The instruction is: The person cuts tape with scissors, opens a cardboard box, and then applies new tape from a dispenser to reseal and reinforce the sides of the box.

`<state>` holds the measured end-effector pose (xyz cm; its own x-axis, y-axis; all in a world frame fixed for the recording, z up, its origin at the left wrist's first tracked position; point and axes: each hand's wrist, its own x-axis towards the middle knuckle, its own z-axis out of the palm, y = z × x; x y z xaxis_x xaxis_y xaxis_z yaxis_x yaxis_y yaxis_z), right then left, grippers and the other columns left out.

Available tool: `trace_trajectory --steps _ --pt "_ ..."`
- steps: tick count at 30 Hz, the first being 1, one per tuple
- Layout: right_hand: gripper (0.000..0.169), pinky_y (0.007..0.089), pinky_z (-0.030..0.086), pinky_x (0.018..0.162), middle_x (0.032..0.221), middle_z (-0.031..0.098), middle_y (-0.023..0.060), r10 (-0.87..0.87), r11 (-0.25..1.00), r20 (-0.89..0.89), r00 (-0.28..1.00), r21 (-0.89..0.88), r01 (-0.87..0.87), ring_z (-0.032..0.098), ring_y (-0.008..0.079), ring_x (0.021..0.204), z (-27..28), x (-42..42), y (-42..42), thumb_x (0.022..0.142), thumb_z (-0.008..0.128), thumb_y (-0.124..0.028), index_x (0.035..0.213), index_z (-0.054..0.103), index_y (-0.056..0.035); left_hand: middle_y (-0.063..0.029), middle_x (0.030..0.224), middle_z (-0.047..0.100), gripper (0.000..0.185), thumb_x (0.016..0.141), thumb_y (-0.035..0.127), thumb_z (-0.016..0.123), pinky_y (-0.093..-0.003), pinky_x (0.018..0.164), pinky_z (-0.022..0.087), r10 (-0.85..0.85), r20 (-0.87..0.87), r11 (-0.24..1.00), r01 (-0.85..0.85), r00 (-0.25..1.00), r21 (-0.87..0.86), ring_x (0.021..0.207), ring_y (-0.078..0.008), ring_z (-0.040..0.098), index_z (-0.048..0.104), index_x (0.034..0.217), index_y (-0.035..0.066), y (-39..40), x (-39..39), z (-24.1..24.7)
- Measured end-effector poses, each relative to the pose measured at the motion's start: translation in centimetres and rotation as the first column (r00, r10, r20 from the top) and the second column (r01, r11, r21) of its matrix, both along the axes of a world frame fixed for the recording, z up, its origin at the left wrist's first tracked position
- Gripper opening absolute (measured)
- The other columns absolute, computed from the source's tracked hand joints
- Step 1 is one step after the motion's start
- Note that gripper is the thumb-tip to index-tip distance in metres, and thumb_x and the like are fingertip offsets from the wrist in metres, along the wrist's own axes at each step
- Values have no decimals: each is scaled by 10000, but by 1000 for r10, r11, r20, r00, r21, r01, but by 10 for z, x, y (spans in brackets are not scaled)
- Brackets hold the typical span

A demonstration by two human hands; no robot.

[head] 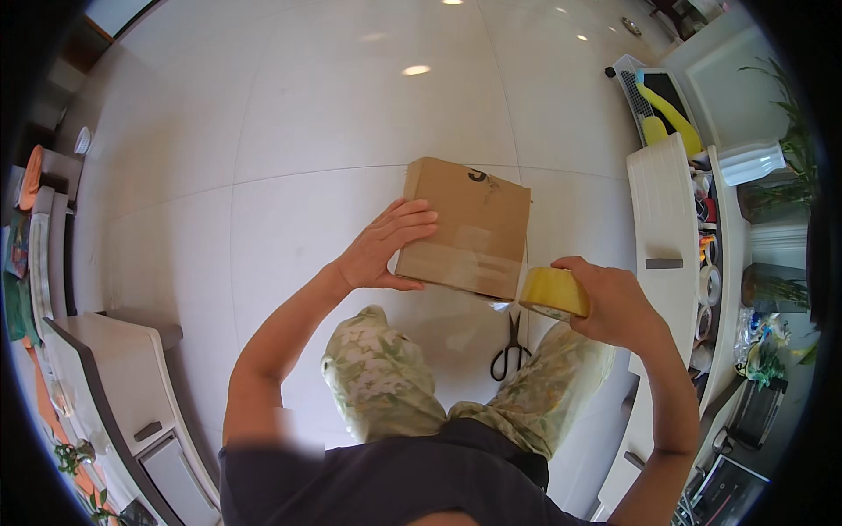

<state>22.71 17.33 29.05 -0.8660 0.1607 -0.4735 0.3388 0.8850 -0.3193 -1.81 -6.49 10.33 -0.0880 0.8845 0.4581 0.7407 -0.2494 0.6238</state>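
A brown cardboard box [470, 220] is before me over the pale tiled floor, with strips of clear tape across its lower part. My left hand [391, 246] rests against the box's left side, fingers spread over the upper face and thumb at the lower edge. In my right hand [608, 299] is a thick roll of yellowish packing tape [556, 289], close to the box's lower right corner. A shiny bit of film or tape shows under that corner. Black-handled scissors [510, 355] lie on the floor between my knees, blades towards the box.
On the right, a white cabinet [664, 217] has an opened drawer holding tape rolls [709, 286] and other items. Beyond it stands a white wire basket [635, 89] near a yellow object [671, 115]. At left is a low white cabinet [125, 375] with dark edging.
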Motion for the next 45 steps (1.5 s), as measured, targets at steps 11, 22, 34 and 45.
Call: trace_trajectory --steps 11,22,34,45 --pt "512 439 511 761 942 681 152 -42 999 -14 999 -26 42 644 372 861 -36 17 12 689 703 -75 1172 534 -95 -68 1445 475 808 728 472 804 -501 1174 242 13 -23 1000 -14 1000 -5 1410 -281 351 500 1373 91 -3 2 1" --pt "519 442 511 748 905 676 153 -23 1000 -35 999 15 24 639 376 845 -25 18 11 658 717 -58 1151 555 -92 -90 1446 471 825 732 504 790 -518 1171 232 16 -50 1000 -17 999 -18 1408 -312 350 490 1374 82 -5 3 0" --pt "462 447 510 739 908 673 161 38 999 -9 999 28 -38 642 371 848 -52 13 18 685 680 -15 1115 522 -73 -67 1455 465 801 751 451 796 -504 1172 250 28 -48 1000 -29 998 -9 1415 -288 343 474 1391 92 -6 5 3" --pt "437 433 493 708 884 662 120 123 985 18 992 119 -124 640 349 838 -66 2 17 668 684 0 1065 521 -83 -137 1502 383 574 847 411 716 -543 1144 266 -30 -140 999 34 990 29 1405 -390 321 541 1362 229 -9 7 5"
